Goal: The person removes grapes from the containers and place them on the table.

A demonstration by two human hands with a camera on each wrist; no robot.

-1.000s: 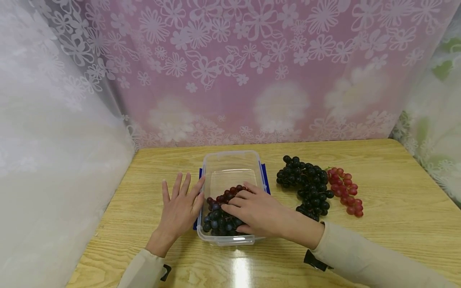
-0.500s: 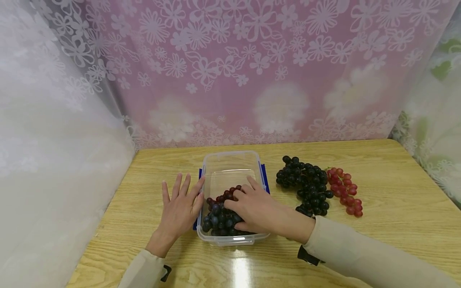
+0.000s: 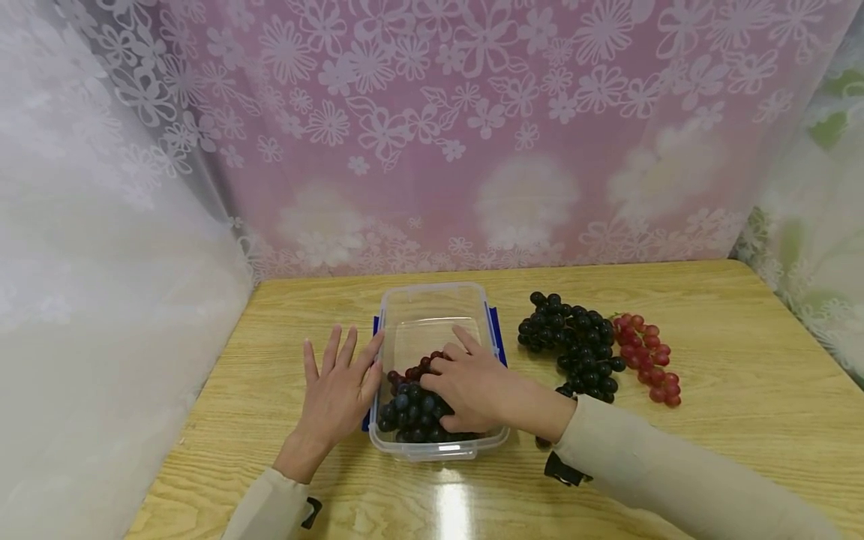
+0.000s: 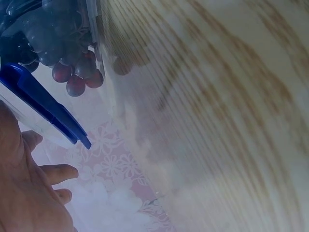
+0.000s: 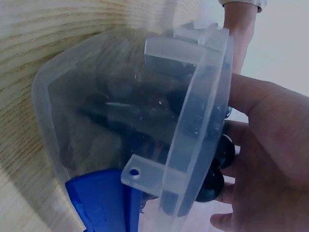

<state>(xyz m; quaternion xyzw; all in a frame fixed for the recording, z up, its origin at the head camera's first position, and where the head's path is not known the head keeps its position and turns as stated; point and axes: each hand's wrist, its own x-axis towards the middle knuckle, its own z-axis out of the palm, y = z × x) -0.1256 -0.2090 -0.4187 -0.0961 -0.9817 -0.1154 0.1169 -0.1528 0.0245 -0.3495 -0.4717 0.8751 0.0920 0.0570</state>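
Note:
A clear plastic container (image 3: pixel 428 300) with blue side latches stands on the table. In its near half lie dark blue-black grapes (image 3: pixel 412 412), with a row of dark red grapes (image 3: pixel 413 370) behind them. My left hand (image 3: pixel 335 397) lies with fingers spread along the container's left side, the thumb and index finger at the rim. My right hand (image 3: pixel 475 386) reaches over the near right rim and presses on the dark grapes, fingers spread and slightly bent. In the right wrist view several fingertips are hidden behind dark grapes (image 5: pixel 212 183) at the rim.
Right of the container lies a large bunch of black grapes (image 3: pixel 587 345), partly behind my right forearm. Beside it is a bunch of bright red grapes (image 3: pixel 644 356). A floral curtain (image 3: pixel 418 150) hangs behind the wooden table (image 3: pixel 729 345).
My right hand and forearm have drawn slightly toward me, and the index finger now points farther into the container. The dark grapes have shifted slightly. My left hand stays in place.

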